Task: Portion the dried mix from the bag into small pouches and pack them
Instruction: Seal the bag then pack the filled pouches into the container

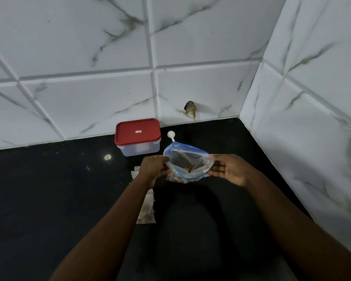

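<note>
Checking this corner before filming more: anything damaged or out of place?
Yes: a jagged dark hole breaks the wall tile just above the counter, behind the bag.

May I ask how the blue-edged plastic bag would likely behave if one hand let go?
The bag looks like thin film, so it would probably flop and its mouth sag shut once the left hand or right hand releases. Only a little mix shows at the bottom, so it is likely light and easily tipped.
</note>
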`<move>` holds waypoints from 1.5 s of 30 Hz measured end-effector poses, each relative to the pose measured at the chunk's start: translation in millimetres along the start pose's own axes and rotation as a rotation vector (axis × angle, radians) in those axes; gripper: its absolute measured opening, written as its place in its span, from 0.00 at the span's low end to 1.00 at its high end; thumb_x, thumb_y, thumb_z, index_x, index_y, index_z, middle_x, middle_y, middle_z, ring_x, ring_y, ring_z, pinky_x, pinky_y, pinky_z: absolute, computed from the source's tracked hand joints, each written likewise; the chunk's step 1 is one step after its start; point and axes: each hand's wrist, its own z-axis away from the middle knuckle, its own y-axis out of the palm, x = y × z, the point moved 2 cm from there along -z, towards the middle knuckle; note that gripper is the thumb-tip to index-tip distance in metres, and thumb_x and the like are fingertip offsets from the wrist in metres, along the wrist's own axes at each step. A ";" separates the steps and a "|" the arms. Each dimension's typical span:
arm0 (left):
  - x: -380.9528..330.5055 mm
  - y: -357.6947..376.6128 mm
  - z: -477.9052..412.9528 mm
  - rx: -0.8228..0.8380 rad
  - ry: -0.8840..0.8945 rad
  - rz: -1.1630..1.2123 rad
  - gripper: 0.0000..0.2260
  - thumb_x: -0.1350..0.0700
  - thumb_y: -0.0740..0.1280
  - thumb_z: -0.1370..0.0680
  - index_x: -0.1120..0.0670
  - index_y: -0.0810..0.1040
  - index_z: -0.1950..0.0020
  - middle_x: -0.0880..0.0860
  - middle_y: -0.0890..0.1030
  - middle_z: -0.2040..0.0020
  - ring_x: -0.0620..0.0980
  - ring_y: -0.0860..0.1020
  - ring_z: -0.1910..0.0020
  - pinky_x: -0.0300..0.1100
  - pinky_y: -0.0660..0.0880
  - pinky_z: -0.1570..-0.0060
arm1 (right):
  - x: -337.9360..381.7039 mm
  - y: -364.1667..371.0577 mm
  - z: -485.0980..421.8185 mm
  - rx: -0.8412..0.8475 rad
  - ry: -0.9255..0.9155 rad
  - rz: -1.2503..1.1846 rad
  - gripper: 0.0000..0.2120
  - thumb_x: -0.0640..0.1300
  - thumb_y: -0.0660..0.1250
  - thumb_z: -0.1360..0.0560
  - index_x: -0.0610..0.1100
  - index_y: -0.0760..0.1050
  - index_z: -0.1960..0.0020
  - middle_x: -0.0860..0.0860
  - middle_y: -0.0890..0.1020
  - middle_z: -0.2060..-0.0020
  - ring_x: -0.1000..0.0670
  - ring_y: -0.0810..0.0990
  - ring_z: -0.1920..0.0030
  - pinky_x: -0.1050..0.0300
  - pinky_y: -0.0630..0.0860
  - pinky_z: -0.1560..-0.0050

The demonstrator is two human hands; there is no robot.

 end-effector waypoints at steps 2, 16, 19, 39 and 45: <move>0.4 -0.8 -1.3 -0.020 0.010 -0.041 0.02 0.60 0.68 0.19 0.57 0.79 0.47 0.58 0.84 0.47 0.52 0.85 0.49 0.43 0.82 0.56 | 0.4 -1.5 -1.7 0.021 0.021 0.013 0.13 0.38 0.71 0.24 0.36 0.80 0.40 0.39 0.85 0.46 0.43 0.86 0.48 0.52 0.84 0.55; 3.4 -0.4 7.7 0.105 -0.020 -0.157 0.07 0.65 0.64 0.18 0.57 0.81 0.45 0.57 0.85 0.50 0.51 0.84 0.53 0.42 0.82 0.55 | 1.7 0.3 -2.1 -0.617 -0.328 1.131 0.09 0.40 0.70 0.25 0.47 0.72 0.62 0.48 0.80 0.64 0.47 0.83 0.64 0.49 0.82 0.62; 2.4 3.1 7.6 0.097 -0.019 -0.176 0.08 0.65 0.62 0.17 0.56 0.79 0.45 0.59 0.83 0.45 0.52 0.83 0.51 0.42 0.82 0.56 | -2.2 3.1 2.0 -0.692 -0.352 1.270 0.11 0.42 0.67 0.23 0.47 0.71 0.63 0.50 0.76 0.66 0.46 0.78 0.63 0.54 0.73 0.64; -30.8 14.0 25.1 -0.272 0.329 -1.138 0.15 0.46 0.69 0.20 0.55 0.80 0.42 0.55 0.81 0.45 0.53 0.80 0.50 0.50 0.78 0.47 | 28.5 19.8 13.7 -0.585 -0.435 1.086 0.04 0.48 0.75 0.29 0.53 0.81 0.59 0.55 0.83 0.63 0.52 0.83 0.61 0.53 0.82 0.56; -36.2 47.2 30.2 -0.107 0.778 -1.294 0.28 0.39 0.73 0.27 0.49 0.73 0.31 0.52 0.72 0.33 0.53 0.71 0.32 0.52 0.68 0.31 | 25.6 22.2 10.7 -0.338 -0.307 0.643 0.05 0.40 0.75 0.27 0.44 0.83 0.52 0.48 0.86 0.65 0.53 0.84 0.66 0.58 0.83 0.63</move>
